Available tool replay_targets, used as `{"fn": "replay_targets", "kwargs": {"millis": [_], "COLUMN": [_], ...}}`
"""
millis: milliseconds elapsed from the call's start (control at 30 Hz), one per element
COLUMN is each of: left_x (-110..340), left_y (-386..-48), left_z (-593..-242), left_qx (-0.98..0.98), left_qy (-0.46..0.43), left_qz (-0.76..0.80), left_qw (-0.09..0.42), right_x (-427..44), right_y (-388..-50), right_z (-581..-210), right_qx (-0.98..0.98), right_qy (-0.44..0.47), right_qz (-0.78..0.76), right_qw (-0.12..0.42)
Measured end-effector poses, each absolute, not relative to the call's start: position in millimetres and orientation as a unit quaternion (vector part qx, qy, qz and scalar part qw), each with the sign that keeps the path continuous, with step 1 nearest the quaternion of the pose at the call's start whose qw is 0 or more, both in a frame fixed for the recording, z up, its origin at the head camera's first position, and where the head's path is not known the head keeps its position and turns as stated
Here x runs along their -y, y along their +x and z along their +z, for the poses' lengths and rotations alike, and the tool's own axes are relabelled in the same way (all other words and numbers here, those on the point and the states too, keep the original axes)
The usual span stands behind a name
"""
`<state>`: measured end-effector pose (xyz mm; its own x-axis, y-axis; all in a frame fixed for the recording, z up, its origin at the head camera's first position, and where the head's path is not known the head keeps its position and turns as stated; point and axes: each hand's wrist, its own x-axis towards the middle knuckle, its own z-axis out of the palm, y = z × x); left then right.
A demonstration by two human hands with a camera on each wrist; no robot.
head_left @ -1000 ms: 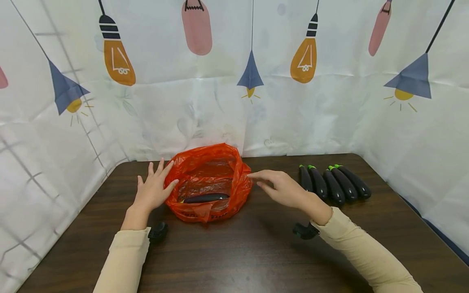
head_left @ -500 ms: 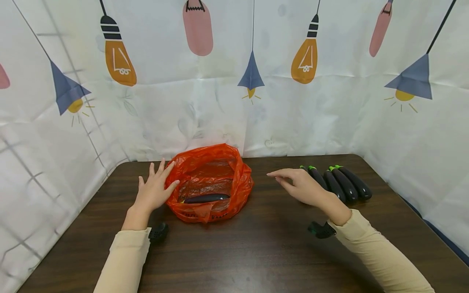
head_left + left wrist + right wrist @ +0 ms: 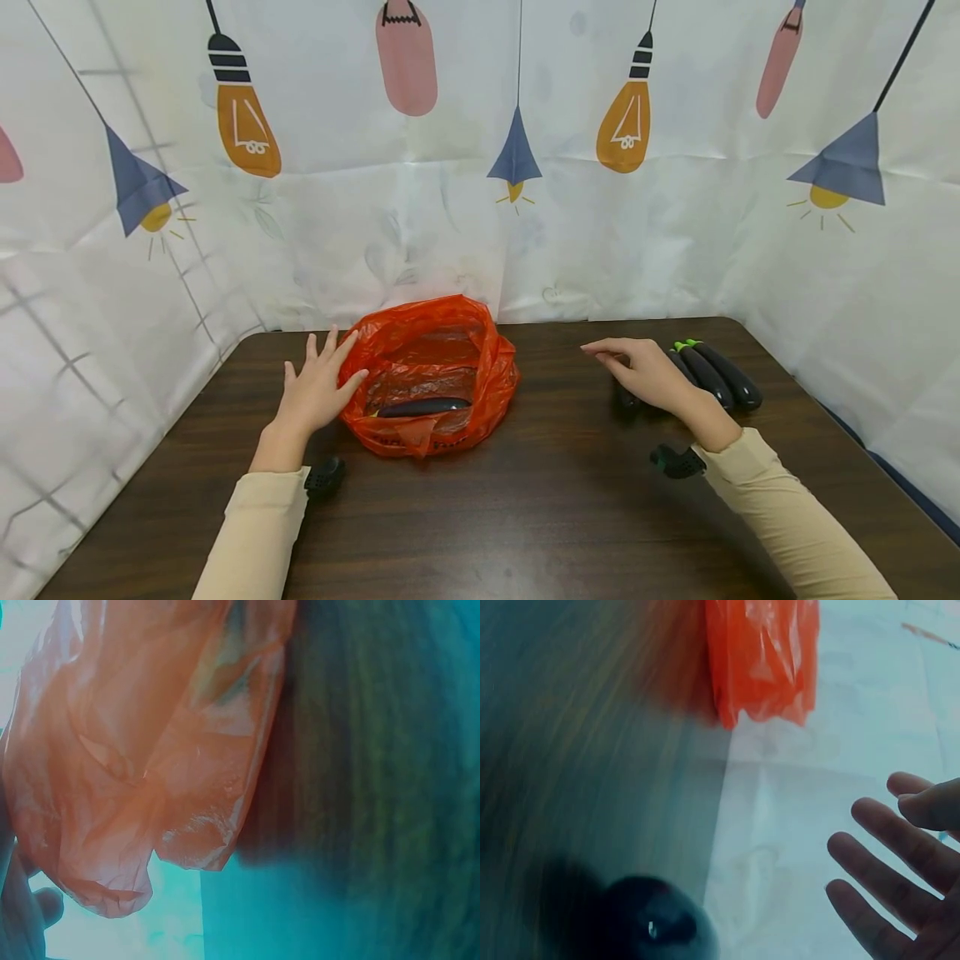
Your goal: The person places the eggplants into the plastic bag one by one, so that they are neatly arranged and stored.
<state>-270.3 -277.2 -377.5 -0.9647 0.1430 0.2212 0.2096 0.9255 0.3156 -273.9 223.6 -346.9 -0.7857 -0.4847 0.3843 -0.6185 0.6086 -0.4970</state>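
A: Fingers?
B: R hand point(image 3: 652, 375), right of centre: fingers nearly straight, thumb apart, nothing held. L hand point(image 3: 318, 392), left of centre: fingers spread at the red bag's point(image 3: 498, 375) left rim, seemingly touching, no grip.
A: Step?
B: Prob. a reach for the eggplant row point(image 3: 723, 375), w/ L hand steadying the bag. Next move calls for R hand going lower, fingers + thumb round one eggplant.
A: Where's the stuff?
B: Bag's mid-frame, mouth open to cam, one loose eggplant point(image 3: 423, 407) lying inside. Row's right of centre on the dark table point(image 3: 480, 517), partly behind R hand; can't get a full count.
A: Obstacles?
B: Row's packed tight, so neighbours could roll. Printed sheet point(image 3: 330, 233) hangs behind the table, upper frame; prob. no bother.
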Motion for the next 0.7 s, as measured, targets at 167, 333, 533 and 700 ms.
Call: {"fn": "replay_targets", "kwargs": {"millis": [167, 333, 533, 700], "left_x": [277.6, 276.8, 276.6, 277.3], "left_y": [-269.7, -269.0, -268.8, -270.0], "left_z": [-377.1, -376.1, -375.9, -376.9], "left_qx": [0.977, 0.978, 0.978, 0.978], "left_qy": [-0.087, -0.088, -0.089, -0.091], "left_qz": [-0.163, -0.158, -0.154, -0.156], "left_qw": [0.102, 0.107, 0.105, 0.104], "right_x": [-236.8, -251.3, -268.2, -282.1], "right_y": [-277.5, -278.0, -274.8, -273.4], "right_z": [-346.9, -348.4, -349.4, -347.5], "right_qx": [0.899, 0.912, 0.921, 0.926], "right_qy": [0.288, 0.256, 0.23, 0.212], "right_qz": [0.307, 0.298, 0.292, 0.286], "right_qw": [0.117, 0.119, 0.117, 0.125]}}
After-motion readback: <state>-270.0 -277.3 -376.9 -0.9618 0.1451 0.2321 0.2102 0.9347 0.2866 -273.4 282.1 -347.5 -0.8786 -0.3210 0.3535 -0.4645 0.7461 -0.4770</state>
